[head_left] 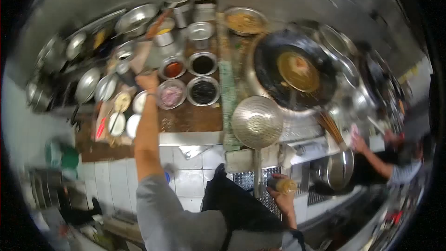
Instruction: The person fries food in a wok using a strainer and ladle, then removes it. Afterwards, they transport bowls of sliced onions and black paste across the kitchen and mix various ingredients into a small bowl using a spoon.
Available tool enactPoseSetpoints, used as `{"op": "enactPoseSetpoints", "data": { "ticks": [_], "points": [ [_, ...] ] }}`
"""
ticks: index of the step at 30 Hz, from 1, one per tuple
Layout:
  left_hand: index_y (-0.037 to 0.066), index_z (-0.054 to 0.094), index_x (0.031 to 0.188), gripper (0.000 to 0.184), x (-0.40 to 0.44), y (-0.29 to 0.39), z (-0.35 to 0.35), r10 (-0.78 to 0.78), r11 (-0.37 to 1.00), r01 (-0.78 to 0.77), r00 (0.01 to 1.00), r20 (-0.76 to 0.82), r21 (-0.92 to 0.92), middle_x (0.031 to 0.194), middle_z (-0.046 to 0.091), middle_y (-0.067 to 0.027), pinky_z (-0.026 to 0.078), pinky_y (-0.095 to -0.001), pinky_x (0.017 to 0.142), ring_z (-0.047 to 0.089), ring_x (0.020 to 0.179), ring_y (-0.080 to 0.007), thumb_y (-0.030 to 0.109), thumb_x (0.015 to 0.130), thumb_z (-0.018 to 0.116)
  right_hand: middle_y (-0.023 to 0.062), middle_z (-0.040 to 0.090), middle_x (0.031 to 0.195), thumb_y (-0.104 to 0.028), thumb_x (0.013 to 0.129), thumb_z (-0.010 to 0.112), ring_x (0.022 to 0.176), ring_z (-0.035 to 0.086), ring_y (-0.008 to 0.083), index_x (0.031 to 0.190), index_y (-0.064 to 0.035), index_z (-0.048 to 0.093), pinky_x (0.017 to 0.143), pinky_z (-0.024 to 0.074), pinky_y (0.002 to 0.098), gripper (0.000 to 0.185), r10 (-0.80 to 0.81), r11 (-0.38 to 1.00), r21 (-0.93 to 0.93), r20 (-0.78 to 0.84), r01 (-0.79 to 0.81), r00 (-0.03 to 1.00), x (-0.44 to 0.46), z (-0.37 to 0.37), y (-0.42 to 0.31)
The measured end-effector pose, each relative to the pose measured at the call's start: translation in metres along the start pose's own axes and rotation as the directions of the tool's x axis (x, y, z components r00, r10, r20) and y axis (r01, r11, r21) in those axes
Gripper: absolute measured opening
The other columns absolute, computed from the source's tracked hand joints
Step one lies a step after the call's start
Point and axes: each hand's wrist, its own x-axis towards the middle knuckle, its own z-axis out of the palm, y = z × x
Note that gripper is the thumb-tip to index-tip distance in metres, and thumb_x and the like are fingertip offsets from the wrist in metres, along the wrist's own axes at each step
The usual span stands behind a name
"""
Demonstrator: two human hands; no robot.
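My left hand reaches over the counter at the left, at the near side of a dark cylindrical container; blur hides whether its fingers close on it. Bowls of red sauce and chopped pinkish onion sit just right of that hand. My right hand, low in the view, is wrapped round a small jar or bottle with yellowish contents. A large perforated skimmer rests beside the wok, its handle pointing toward me. In the dark wok, a pale piece of food lies in yellowish oil.
Bowls of dark sauce and black liquid stand by the green strip. A bamboo brush leans over a metal pot. Another person's hand is at the right. Metal pans line the back left.
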Motion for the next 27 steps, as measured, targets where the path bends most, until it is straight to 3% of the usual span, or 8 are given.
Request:
{"op": "enactPoseSetpoints", "data": {
  "ticks": [1, 2, 3, 7, 16, 21, 25, 27],
  "points": [
    [0.0, 0.065, 0.098, 0.054, 0.01, 0.015, -0.013, 0.026, 0.998, -0.042, 0.944, 0.328, 0.043, 0.101, 0.069, -0.0189, 0.054, -0.0442, 0.084, 0.067, 0.092, -0.0346, 0.021, 0.056, 0.09, 0.01, 0.063, 0.107, -0.005, 0.071, 0.081, 0.097, 0.061, 0.0213, 0.116, -0.004, 0.058, 0.087, 0.0498, 0.0332, 0.051, -0.002, 0.999, -0.035, -0.027, 0.001, 1.0, -0.006, -0.005, 0.002],
    [-0.002, 0.058, 0.112, 0.067, 0.013, 0.012, 0.001, 0.266, 0.946, -0.181, 0.908, 0.323, -0.269, 0.112, 0.065, -0.0195, 0.052, -0.0421, 0.089, 0.065, 0.099, -0.0329, 0.019, 0.057, 0.091, 0.01, 0.064, 0.11, -0.006, 0.071, 0.081, 0.1, 0.062, 0.0215, 0.116, -0.0037, 0.058, 0.088, 0.0498, 0.0326, 0.05, -0.065, 0.996, -0.061, -0.056, 0.061, 0.996, -0.006, -0.005, 0.015],
    [-0.002, 0.053, 0.119, 0.075, 0.006, 0.004, 0.011, 0.195, 0.902, -0.045, 0.93, 0.312, -0.43, 0.117, 0.064, -0.0181, 0.052, -0.0415, 0.09, 0.064, 0.101, -0.0324, 0.015, 0.056, 0.091, 0.01, 0.064, 0.11, -0.006, 0.071, 0.082, 0.1, 0.062, 0.0212, 0.116, -0.0038, 0.058, 0.088, 0.0498, 0.0324, 0.051, -0.019, 0.998, -0.055, -0.086, 0.015, 0.996, -0.013, -0.008, 0.023],
    [-0.001, 0.052, 0.122, 0.073, 0.021, -0.026, 0.036, -0.04, 0.994, 0.005, 0.948, 0.315, 0.112, 0.119, 0.062, -0.0253, 0.048, -0.0468, 0.098, 0.06, 0.112, -0.0437, 0.029, 0.065, 0.086, 0.0093, 0.064, 0.109, -0.005, 0.069, 0.083, 0.1, 0.062, 0.0191, 0.116, -0.004, 0.059, 0.088, 0.0503, 0.0315, 0.052, 0.079, 0.996, -0.037, -0.152, -0.086, 0.985, -0.025, -0.007, 0.03],
    [-0.003, 0.057, 0.119, 0.043, 0.006, 0.044, -0.062, 0.419, 0.899, -0.381, 0.893, 0.166, -0.216, 0.109, 0.066, -0.0148, 0.049, -0.0375, 0.089, 0.062, 0.095, -0.0258, 0.01, 0.082, 0.075, 0.013, 0.06, 0.104, -0.004, 0.066, 0.081, 0.099, 0.06, 0.0291, 0.107, -0.0053, 0.06, 0.088, 0.0495, 0.0361, 0.046, -0.023, 0.994, -0.106, -0.409, -0.022, 0.912, -0.056, -0.018, 0.069],
    [-0.003, 0.052, 0.13, 0.049, -0.087, 0.193, -0.217, 0.412, 0.828, -0.169, 0.83, 0.375, -0.535, 0.117, 0.062, -0.0121, 0.044, -0.0335, 0.093, 0.057, 0.101, -0.0205, 0.013, 0.088, 0.07, 0.0128, 0.058, 0.097, -0.003, 0.066, 0.08, 0.094, 0.059, 0.0312, 0.104, -0.0054, 0.061, 0.084, 0.0495, 0.0377, 0.043, -0.013, 0.992, -0.119, -0.46, -0.047, 0.888, -0.084, -0.046, 0.095],
    [-0.003, 0.045, 0.14, 0.064, -0.195, 0.273, -0.321, 0.494, 0.812, -0.027, 0.565, 0.661, -0.583, 0.131, 0.054, -0.0157, 0.039, -0.0368, 0.103, 0.052, 0.115, -0.0262, 0.023, 0.086, 0.067, 0.0123, 0.064, 0.108, -0.005, 0.068, 0.081, 0.103, 0.063, 0.0251, 0.117, -0.0029, 0.061, 0.093, 0.0508, 0.0355, 0.053, 0.26, 0.921, 0.379, -0.444, -0.083, 0.858, -0.117, -0.07, 0.13],
    [-0.002, 0.048, 0.134, 0.063, -0.263, 0.295, -0.355, 0.672, 0.703, -0.055, 0.376, 0.638, -0.709, 0.12, 0.057, -0.0123, 0.043, -0.0351, 0.097, 0.054, 0.107, -0.0223, 0.022, 0.08, 0.069, 0.0148, 0.063, 0.118, -0.006, 0.069, 0.08, 0.11, 0.062, 0.0266, 0.125, -0.0032, 0.059, 0.1, 0.0497, 0.0352, 0.06, 0.246, 0.959, 0.251, -0.504, -0.132, 0.828, -0.137, -0.092, 0.129]
  ]
}}
